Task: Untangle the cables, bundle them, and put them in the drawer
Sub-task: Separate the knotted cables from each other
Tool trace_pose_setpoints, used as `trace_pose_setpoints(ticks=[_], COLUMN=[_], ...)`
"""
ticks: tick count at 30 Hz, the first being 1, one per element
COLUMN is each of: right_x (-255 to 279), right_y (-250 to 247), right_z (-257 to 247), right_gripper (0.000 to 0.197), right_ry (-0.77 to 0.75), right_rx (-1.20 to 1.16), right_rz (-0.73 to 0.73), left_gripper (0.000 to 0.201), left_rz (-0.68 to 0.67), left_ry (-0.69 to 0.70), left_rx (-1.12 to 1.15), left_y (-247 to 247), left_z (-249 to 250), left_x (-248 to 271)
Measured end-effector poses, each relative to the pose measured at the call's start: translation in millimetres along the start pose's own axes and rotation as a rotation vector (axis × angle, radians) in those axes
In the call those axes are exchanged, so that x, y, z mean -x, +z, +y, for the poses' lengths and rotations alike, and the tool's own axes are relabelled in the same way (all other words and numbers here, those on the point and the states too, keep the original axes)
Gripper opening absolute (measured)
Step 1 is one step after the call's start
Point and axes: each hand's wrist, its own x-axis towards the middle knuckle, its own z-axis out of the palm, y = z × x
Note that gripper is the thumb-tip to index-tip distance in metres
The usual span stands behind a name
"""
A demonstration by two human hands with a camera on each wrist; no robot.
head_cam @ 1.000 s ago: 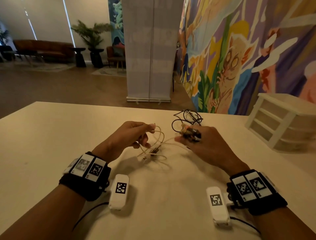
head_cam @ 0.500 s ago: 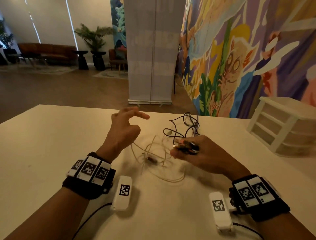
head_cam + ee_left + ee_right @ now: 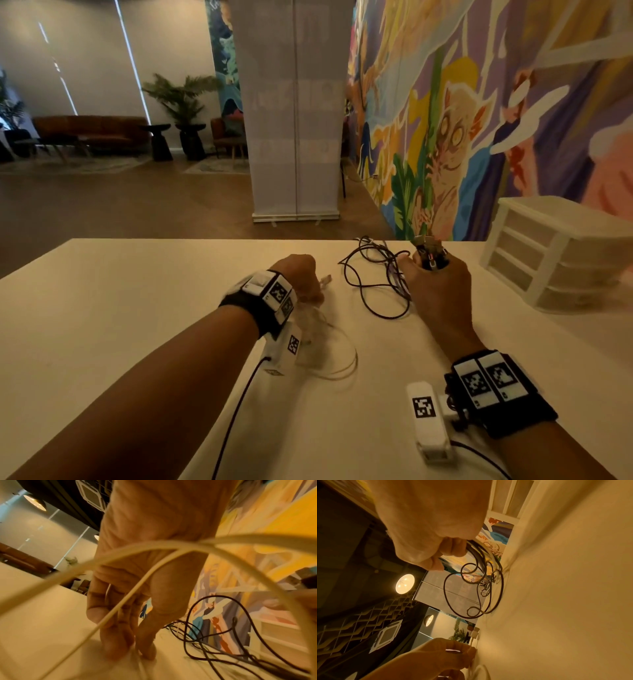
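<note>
Untangling is under way: left of the black cable point(image 3: 373, 284), the left hand point(image 3: 301, 279) pinches the white cable point(image 3: 329, 356) on the table point(image 3: 137, 308) — the right hand point(image 3: 436, 291) clenches the black cable's plugs. Next, draw them apart.

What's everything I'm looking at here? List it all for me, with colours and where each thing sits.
white cable: one, cream-white, looped on the table near the left wrist
black cables: a tangle, count unclear, between the hands
connector ends: several, dark and metallic, sticking up from the right fist
drawer unit: one, white, on the table's right edge
table: one, cream
banner stand: one, pale grey, on the floor beyond
mural: multicoloured, right wall
left hand: pinching the white cable
right hand: gripping the black cables
</note>
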Motion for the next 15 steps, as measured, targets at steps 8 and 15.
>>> trace_pose_setpoints(ticks=[8, 15], right_x=[0, 13], right_y=[12, 22], right_z=[2, 3], right_gripper=[0.024, 0.028], right_ry=[0.232, 0.232], right_rx=[-0.361, -0.516], right_rz=[-0.222, -0.383], left_gripper=[0.007, 0.022], left_rz=[0.271, 0.305], left_ry=[0.326, 0.541], left_rx=[0.756, 0.892], left_y=[-14, -6], left_z=[-6, 7], left_x=[38, 78])
